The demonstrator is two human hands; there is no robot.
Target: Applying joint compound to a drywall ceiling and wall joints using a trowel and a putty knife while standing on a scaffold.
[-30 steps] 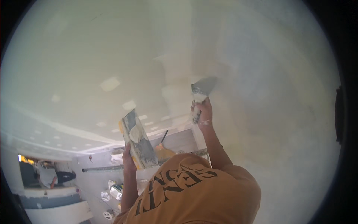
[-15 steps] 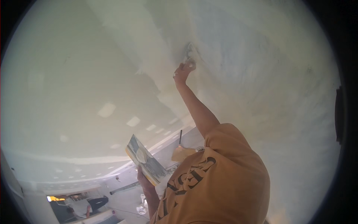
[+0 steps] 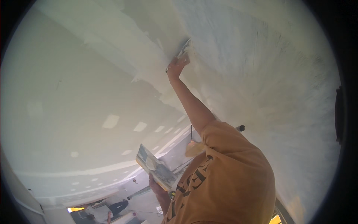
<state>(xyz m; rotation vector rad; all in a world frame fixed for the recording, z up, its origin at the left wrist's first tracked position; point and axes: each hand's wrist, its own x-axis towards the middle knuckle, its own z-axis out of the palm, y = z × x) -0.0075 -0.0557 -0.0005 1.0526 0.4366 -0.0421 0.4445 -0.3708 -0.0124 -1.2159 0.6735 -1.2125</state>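
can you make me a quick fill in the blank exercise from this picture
In the picture, the right grip, around a bladed tool, is ____ up than the left grip. A flat board with a pale lump on it is in the ____ grip. The lettering on the brown shirt is ____. Another person shows near the ____ edge of the picture.

Missing words: higher; left; black; bottom.

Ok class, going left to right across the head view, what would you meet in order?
Co-worker, board in left hand, filling knife in right hand, dark round tube end, lower-right yellow patch.
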